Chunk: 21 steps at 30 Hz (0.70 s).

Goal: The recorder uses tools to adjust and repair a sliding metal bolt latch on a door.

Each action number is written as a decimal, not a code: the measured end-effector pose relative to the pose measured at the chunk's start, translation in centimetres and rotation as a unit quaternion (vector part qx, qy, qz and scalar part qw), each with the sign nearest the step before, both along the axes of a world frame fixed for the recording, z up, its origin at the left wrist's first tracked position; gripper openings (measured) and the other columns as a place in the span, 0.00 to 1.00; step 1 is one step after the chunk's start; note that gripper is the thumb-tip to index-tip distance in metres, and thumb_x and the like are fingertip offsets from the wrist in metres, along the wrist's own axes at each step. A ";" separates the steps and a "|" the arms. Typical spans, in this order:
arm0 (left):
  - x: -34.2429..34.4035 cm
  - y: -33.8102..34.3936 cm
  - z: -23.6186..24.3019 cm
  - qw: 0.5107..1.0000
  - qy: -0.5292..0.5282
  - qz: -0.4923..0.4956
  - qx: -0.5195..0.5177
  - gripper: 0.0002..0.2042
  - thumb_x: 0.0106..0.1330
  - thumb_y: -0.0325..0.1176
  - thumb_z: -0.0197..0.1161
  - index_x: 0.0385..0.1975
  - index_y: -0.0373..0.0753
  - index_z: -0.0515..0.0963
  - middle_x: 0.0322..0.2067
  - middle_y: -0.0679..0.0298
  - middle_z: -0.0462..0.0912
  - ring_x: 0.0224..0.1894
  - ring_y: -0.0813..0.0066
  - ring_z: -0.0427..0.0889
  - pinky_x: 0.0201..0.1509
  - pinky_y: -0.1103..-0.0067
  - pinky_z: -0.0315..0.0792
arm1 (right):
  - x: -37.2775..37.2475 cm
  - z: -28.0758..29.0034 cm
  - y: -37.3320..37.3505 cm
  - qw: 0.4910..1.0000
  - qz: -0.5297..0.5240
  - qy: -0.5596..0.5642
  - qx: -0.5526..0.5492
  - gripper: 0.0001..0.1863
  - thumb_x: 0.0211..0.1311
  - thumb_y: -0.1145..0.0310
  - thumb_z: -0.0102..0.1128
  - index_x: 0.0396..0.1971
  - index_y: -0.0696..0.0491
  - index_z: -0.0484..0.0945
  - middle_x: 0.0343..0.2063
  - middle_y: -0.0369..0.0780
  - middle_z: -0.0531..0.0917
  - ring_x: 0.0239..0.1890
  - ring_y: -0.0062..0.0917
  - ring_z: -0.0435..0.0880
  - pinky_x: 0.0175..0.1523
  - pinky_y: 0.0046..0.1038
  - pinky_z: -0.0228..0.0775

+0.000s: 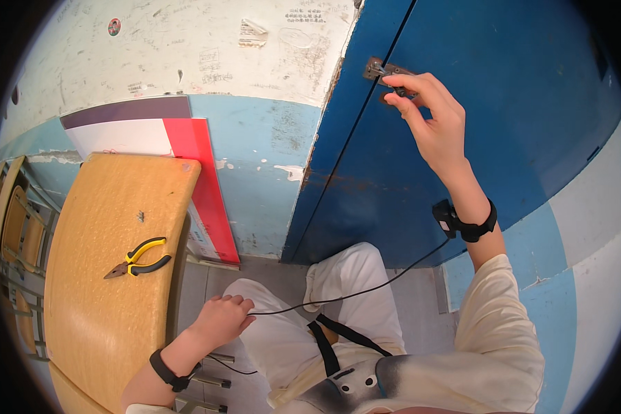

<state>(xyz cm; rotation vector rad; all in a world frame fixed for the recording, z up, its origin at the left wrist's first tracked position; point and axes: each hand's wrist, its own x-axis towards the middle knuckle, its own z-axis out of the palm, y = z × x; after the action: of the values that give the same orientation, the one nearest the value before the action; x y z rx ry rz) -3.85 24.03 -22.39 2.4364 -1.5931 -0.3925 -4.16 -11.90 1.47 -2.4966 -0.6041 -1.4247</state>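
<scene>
At the seam of the blue metal door (428,186), the right hand (435,114) is raised, and its thumb and forefinger pinch a small screwdriver-like tool (399,91) by its dark handle. The tool is at the rusty metal latch (370,71), its thin shaft pointing to the upper left; whether the tip sits in a screw is too small to tell. The left hand (222,320) lies lower, on the left knee of the white trousers (355,286), back side up and fingers loosely bent — I cannot tell if its palm closes on something. Both wrists wear black straps, and a thin black cable (352,295) runs from the right one across the legs toward the left hand. On the wooden table (83,290), at the left, rest pliers (145,268) with yellow and black handles spread apart; near them are some small grey pieces (141,216). Behind the table, flat panels (203,165) — partly red, partly white — lean on the worn wall (255,127).
</scene>
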 end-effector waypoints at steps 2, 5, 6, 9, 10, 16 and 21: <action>0.0 -0.1 0.2 1.000 0.004 0.004 0.008 0.11 0.61 0.40 0.60 0.38 0.42 0.76 0.31 0.60 0.80 0.38 0.61 0.81 0.42 0.69 0.74 | -0.3 -0.2 0.2 1.000 -0.004 -0.007 0.009 0.11 0.54 0.72 0.66 0.38 0.52 0.81 0.27 0.35 0.81 0.25 0.18 0.80 0.27 0.15 0.69; 0.0 -0.1 0.1 1.000 0.007 0.008 0.018 0.11 0.60 0.40 0.60 0.38 0.42 0.76 0.32 0.60 0.80 0.37 0.61 0.81 0.42 0.68 0.74 | -0.3 -0.2 -0.3 0.999 -0.018 -0.035 -0.026 0.09 0.54 0.71 0.67 0.36 0.53 0.80 0.24 0.35 0.80 0.23 0.17 0.78 0.24 0.15 0.67; 0.0 -0.1 0.0 1.000 0.008 0.007 0.018 0.11 0.60 0.40 0.60 0.38 0.42 0.76 0.32 0.60 0.80 0.37 0.61 0.81 0.42 0.68 0.74 | -0.3 0.0 -0.2 0.999 -0.019 -0.033 -0.025 0.09 0.54 0.71 0.67 0.36 0.53 0.80 0.24 0.35 0.80 0.23 0.17 0.78 0.24 0.15 0.67; 0.0 0.0 0.0 1.000 0.007 0.009 0.015 0.11 0.60 0.40 0.60 0.38 0.42 0.76 0.32 0.60 0.80 0.37 0.61 0.81 0.42 0.68 0.75 | -0.3 0.4 0.1 0.995 -0.065 -0.060 -0.051 0.08 0.53 0.70 0.68 0.31 0.55 0.78 0.21 0.35 0.79 0.21 0.15 0.76 0.22 0.14 0.63; 0.0 0.0 0.0 1.000 0.005 0.007 0.011 0.11 0.60 0.40 0.60 0.38 0.42 0.76 0.32 0.60 0.80 0.37 0.61 0.81 0.42 0.68 0.74 | -0.1 0.4 0.0 0.994 -0.068 -0.065 -0.050 0.10 0.53 0.70 0.69 0.28 0.56 0.76 0.20 0.35 0.79 0.20 0.14 0.75 0.21 0.14 0.62; 0.0 0.0 -0.1 1.000 0.002 0.002 0.010 0.11 0.60 0.41 0.60 0.38 0.42 0.76 0.32 0.60 0.80 0.38 0.62 0.81 0.42 0.69 0.74 | 1.0 -0.4 -0.1 0.993 -0.059 -0.101 -0.003 0.12 0.51 0.70 0.70 0.24 0.55 0.72 0.16 0.34 0.76 0.16 0.13 0.71 0.19 0.14 0.59; -0.1 0.1 0.0 1.000 0.001 0.005 0.012 0.11 0.61 0.41 0.60 0.38 0.42 0.76 0.32 0.60 0.80 0.38 0.62 0.81 0.43 0.69 0.74 | 0.7 0.2 0.6 0.985 -0.111 -0.127 -0.030 0.12 0.53 0.70 0.69 0.22 0.54 0.71 0.13 0.33 0.73 0.14 0.13 0.70 0.18 0.14 0.58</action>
<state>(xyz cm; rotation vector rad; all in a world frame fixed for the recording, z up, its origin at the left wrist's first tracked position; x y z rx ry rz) -3.96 24.14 -22.37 2.4589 -1.5850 -0.4145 -3.43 -11.29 1.66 -2.5117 -0.4270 -1.8525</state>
